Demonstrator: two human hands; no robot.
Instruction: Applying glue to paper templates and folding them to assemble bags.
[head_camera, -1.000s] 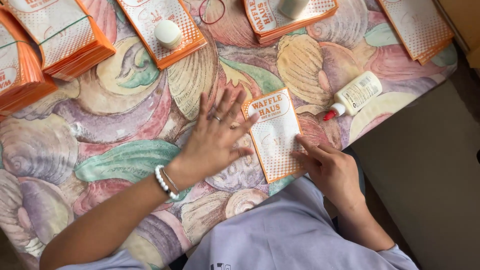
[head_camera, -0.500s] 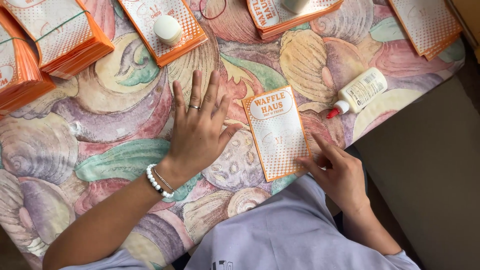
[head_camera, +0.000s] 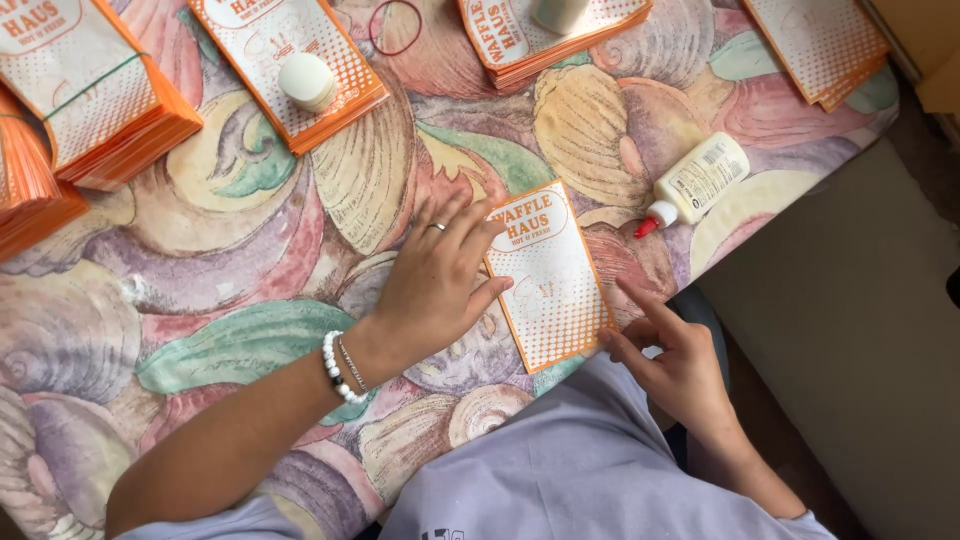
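Head view: left hand (head_camera: 435, 285), fingers now drawn together, is sliding off orange paper bag (head_camera: 548, 275); right hand (head_camera: 668, 360), loosely spread, is steadying its lower-right corner

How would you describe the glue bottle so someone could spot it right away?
Start at the table with its shell-patterned cloth, then go to its right edge. The glue bottle lies there on its side, beyond the right hand. It is the only white bottle with a red tip; nearby things are flat orange-and-white paper bags.

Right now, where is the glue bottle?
In the head view, the white glue bottle lies on the table's right side, just beyond the orange paper bag between the hands.
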